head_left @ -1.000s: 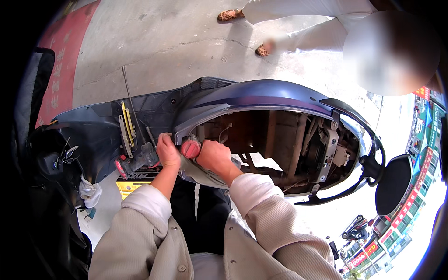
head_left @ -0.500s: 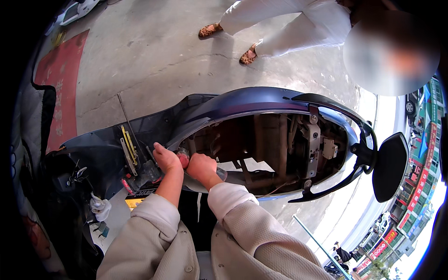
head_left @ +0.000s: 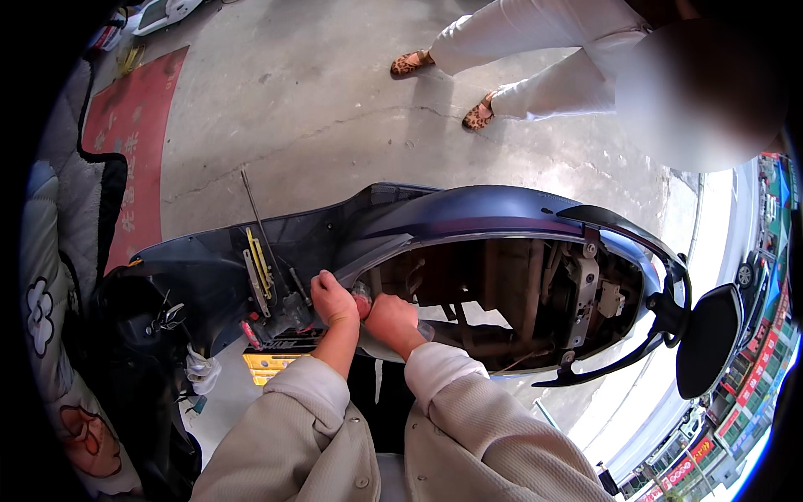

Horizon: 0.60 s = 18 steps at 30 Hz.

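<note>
The right hand (head_left: pixel 393 320) curls, apparently clamped over a red-ended piece (head_left: pixel 362 299), with its fingertips out of sight; a greyish, see-through end sticks out past the palm at four o'clock. The left hand (head_left: pixel 333 301) is bent inward just beside the red end, at nine o'clock from it; whether its fingers grip anything I cannot tell.

Compared with a second ago, the red face shows as a narrower patch, more hidden between the hands. Both hands stay close at the front end of the scooter body's (head_left: pixel 468 213) opening, so the handling appears to centre on this one piece. The whole view has also shifted a little, while the things around keep their places.

At three o'clock lies the open cavity, with a metal bracket (head_left: pixel 583 303) and, farther out, a black pad (head_left: pixel 709 341). At nine o'clock a power drill (head_left: pixel 291 316) rests just beside the left hand; yellow strips (head_left: pixel 261 266) lie at ten, a yellow box (head_left: pixel 272 363) at eight. Well apart, at one o'clock, another person's legs (head_left: pixel 544 63) stand on the concrete ground (head_left: pixel 284 109).
</note>
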Tool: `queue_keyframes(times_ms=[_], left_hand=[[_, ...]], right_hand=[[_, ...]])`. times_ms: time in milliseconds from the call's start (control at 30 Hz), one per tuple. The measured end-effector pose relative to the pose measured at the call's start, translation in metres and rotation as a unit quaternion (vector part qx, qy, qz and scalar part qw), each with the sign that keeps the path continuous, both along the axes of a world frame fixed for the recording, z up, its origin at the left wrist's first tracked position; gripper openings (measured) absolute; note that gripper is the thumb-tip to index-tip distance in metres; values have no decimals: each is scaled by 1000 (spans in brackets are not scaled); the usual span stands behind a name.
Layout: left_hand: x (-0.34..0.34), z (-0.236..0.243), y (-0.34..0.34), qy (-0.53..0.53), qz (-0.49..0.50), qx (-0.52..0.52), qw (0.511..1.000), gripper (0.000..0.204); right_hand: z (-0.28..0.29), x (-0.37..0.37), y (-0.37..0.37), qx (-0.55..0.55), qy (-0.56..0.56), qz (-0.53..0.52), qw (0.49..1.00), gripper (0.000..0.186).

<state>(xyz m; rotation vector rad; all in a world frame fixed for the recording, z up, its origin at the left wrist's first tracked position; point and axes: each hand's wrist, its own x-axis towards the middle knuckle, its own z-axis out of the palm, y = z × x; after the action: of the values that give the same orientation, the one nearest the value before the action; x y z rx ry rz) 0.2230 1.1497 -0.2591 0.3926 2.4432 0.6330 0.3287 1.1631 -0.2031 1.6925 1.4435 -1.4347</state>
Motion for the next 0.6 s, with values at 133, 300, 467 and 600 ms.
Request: queue_keyframes(times_ms=[133,300,467,600], left_hand=[[-1,-3,1,-16,0,12,1000,46],[-2,-1,2,-27,7,-1,1000,48],[0,4,7,-16,5,-1,1000,51],[0,4,6,-20,-1,-1,1000,51]], right_hand=[[2,-1,-1,7,-6,-35,999,38],[5,0,-3,-9,-3,-46,999,35],[2,2,-5,6,5,-45,999,32],[4,4,-6,16,8,-50,999,31]])
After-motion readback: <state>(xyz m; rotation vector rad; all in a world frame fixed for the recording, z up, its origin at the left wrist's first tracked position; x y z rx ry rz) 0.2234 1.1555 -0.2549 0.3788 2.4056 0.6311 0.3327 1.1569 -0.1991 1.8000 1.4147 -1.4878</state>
